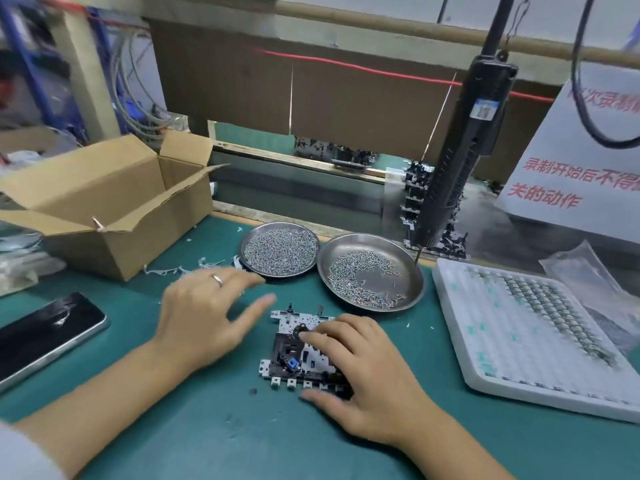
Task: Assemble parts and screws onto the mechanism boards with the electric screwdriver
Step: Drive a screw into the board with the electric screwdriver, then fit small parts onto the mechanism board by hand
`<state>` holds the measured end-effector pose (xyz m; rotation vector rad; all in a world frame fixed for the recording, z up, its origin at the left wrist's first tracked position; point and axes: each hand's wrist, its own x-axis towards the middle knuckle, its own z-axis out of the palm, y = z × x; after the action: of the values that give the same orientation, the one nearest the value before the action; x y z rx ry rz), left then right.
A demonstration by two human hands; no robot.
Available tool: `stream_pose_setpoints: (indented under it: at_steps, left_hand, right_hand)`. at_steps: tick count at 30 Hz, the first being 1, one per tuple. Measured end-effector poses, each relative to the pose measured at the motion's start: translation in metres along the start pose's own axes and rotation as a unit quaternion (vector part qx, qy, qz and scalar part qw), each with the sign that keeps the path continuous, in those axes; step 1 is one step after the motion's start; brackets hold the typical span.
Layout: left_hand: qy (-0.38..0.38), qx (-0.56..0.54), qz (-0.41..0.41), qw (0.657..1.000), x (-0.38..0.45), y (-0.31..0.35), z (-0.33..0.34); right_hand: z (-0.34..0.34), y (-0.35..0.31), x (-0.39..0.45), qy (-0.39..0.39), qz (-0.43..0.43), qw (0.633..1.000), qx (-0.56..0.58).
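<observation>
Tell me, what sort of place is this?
Most likely a factory assembly bench: an electric screwdriver hangs over a green mat, two metal dishes of screws sit beside a mechanism board, and a tray of small parts waits nearby.

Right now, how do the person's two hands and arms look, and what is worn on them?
Both forearms are bare. The left hand wears a plain silver-coloured ring on one finger. At the lower left corner, a bit of light, pale fabric shows, which may be a short sleeve. The right hand has no ring, watch or glove that can be seen.
</observation>
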<state>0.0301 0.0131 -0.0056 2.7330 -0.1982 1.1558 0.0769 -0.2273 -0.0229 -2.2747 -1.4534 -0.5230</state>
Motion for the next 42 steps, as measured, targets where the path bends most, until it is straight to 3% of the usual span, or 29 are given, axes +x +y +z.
stream_pose_setpoints:
  at_steps: [5,13,17,20,25,29,33,39,42]
  left_hand:
    - [-0.104,0.036,-0.143,0.984,0.0,-0.019,0.015]
    - [-0.044,-0.076,-0.24,0.967,0.001,-0.015,0.011]
    - [-0.044,-0.271,-0.354,0.894,0.005,-0.019,0.002]
    - [-0.044,-0.358,-0.383,0.851,0.009,-0.021,-0.002]
    - [-0.021,-0.337,-0.353,0.872,0.01,-0.02,-0.004]
    - [-0.014,-0.398,-0.335,0.854,0.012,-0.018,-0.009]
    - [-0.041,-0.373,-0.302,0.876,0.011,-0.012,-0.01]
    - [-0.134,-0.416,-0.12,0.892,0.009,0.023,-0.012]
    - [-0.166,-0.39,0.0,0.906,0.015,0.031,-0.006]
  right_hand:
    - [-0.001,-0.001,0.004,-0.047,0.058,0.997,0.007]
    - [0.001,0.001,0.004,-0.042,0.087,0.995,0.034]
    - [0.0,0.001,0.004,-0.021,0.086,0.994,0.057]
    - [0.0,0.002,0.003,-0.006,0.085,0.994,0.074]
    - [0.001,0.002,0.003,0.004,0.089,0.993,0.083]
    - [0.003,0.002,0.002,0.01,0.09,0.991,0.094]
    - [0.004,0.005,0.002,0.027,0.086,0.991,0.101]
    - [0.001,0.003,0.003,0.14,0.118,0.973,0.142]
    - [-0.002,0.004,0.004,0.143,0.164,0.958,0.186]
